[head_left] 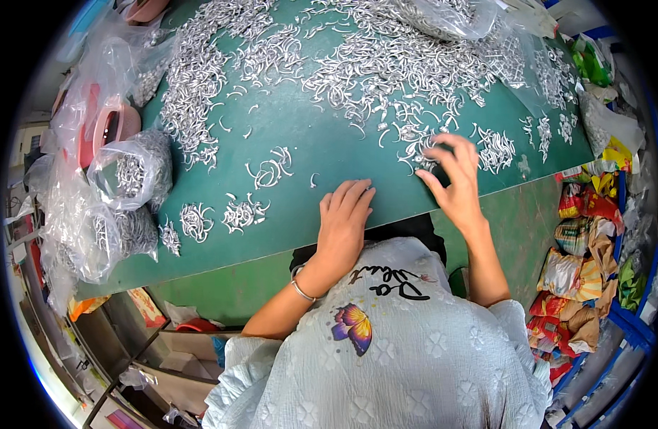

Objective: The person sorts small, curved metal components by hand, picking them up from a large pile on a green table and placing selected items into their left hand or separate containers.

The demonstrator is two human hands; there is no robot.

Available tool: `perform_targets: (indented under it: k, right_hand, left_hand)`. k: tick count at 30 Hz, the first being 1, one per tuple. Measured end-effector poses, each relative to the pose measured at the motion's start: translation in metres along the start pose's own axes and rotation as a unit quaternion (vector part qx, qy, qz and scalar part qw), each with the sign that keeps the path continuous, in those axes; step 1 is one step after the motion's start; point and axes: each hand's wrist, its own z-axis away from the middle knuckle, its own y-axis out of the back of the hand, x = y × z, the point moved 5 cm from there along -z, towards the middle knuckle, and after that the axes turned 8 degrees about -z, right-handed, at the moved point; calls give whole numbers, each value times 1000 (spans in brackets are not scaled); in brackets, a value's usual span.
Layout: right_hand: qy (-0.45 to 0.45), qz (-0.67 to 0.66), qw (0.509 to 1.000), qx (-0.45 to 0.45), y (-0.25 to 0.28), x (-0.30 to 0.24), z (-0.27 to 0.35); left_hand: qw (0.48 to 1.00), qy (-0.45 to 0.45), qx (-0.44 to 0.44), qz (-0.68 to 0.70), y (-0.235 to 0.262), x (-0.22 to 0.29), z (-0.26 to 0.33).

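Note:
My left hand (343,222) lies at the near edge of the green table (236,146), back upward, its fingers fairly straight and side by side. I see nothing in it; its palm is hidden. Over the table to the right, my right hand (458,179) is open, thumb and fingers apart, beside a small cluster of curved silver pieces (415,143). Another heap of these crescent-shaped pieces (496,150) lies just right of it. One single curved piece (313,180) rests near my left hand, and a loose group (270,170) lies farther left.
Large spreads of silver pieces (372,64) cover the far part of the table. Small piles (197,222) sit at the near left. Clear plastic bags (132,171) of pieces and a pink container (118,125) stand at left. Colourful packages (568,275) fill the shelves at right.

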Motion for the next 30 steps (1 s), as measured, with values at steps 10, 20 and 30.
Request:
perform_targets:
  k: [10,20,30]
  right_hand:
    - [46,-61,996,41,-41,-8,-28]
    - [-275,-444,850,69,-3,48,-64]
    - [-22,-40,999,-6,-9,-8,-31]
  left_hand:
    - [998,-17,56,38,3,-1,0]
    - [996,1,71,62,9,0,-1]
    - [998,17,48,47,19,5,-12]
